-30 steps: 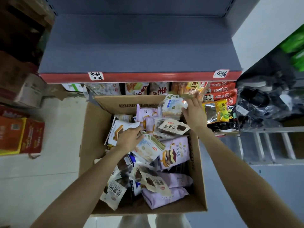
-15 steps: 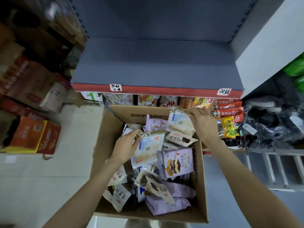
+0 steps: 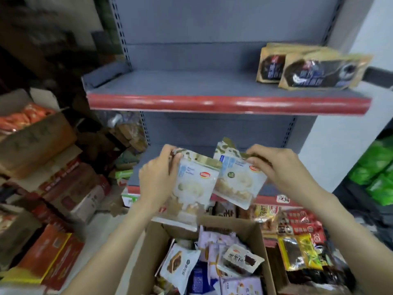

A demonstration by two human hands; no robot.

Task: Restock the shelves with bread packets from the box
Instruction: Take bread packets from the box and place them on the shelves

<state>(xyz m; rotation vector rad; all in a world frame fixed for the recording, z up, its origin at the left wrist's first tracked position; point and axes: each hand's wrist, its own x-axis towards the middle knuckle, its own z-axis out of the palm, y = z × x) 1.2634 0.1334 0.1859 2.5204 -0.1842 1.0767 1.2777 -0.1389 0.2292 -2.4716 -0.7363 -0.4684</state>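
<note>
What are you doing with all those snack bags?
A person is restocking a shop shelf. The left hand holds one pale bread packet and the right hand holds another just like it, both lifted above the open cardboard box, which is full of more packets. The grey shelf in front has only a few dark packets at its right end, so no bread is on it yet.

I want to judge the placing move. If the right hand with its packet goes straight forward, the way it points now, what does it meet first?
Probably the grey back panel of the shelf bay; the right hand and its white packet seem unobstructed, though depth is unclear.
</note>
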